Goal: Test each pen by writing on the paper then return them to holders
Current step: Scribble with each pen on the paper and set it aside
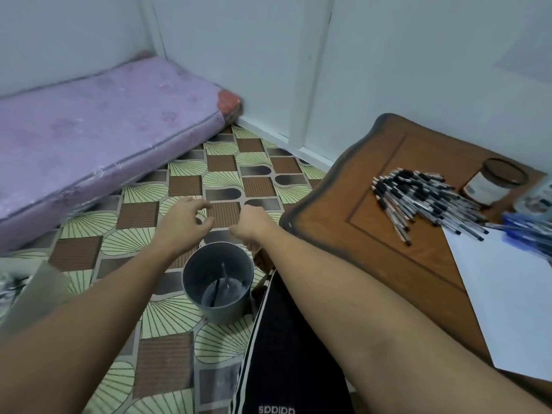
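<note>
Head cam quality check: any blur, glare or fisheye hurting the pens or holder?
Head view: flat, dim light, no glare, even on the white paper; fisheye bows the door frame and table; pen pile soft, lower-left edge smeared; grey holder readable.

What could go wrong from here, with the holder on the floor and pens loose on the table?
1. The grey holder stands on the floor close by the leg, near the left hand and right hand; a knock could tip it.
2. The black pens lie in a loose heap beside the blue pens on the table; they could roll or mix.
</note>
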`<action>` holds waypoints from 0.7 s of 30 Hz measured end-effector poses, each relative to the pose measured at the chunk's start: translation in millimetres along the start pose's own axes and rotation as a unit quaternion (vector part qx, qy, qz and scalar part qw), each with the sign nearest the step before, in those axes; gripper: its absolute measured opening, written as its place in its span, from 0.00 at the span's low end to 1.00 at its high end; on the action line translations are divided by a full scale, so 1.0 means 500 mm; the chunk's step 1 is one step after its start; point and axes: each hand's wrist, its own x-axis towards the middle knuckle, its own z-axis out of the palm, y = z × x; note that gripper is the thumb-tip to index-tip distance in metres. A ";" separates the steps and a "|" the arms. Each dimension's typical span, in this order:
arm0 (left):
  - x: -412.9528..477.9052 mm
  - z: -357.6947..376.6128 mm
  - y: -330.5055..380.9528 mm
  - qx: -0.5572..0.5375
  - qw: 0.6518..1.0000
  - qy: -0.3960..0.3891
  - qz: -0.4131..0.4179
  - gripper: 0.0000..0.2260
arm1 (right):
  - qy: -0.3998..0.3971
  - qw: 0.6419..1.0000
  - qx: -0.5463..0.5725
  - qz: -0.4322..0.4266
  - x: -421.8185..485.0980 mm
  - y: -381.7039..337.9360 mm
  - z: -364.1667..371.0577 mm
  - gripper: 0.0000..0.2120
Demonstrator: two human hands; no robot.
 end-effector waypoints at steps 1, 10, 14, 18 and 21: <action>-0.003 0.005 0.000 -0.003 1.000 -0.005 -0.001 0.15 | 0.000 1.000 0.000 -0.002 -0.001 0.003 0.000 0.12; 0.030 0.015 0.123 -0.035 0.995 0.031 0.089 0.14 | 0.094 0.977 0.177 -0.073 -0.058 0.078 -0.137 0.07; 0.063 0.046 0.245 -0.051 0.988 0.017 0.144 0.14 | 0.175 0.959 0.212 -0.064 -0.124 0.186 -0.231 0.06; 0.067 0.129 0.393 -0.085 0.974 -0.025 0.207 0.14 | 0.242 0.949 0.202 0.004 -0.226 0.350 -0.306 0.08; 0.035 0.214 0.513 -0.106 0.957 -0.074 0.261 0.14 | 0.286 0.940 0.175 0.065 -0.309 0.476 -0.349 0.09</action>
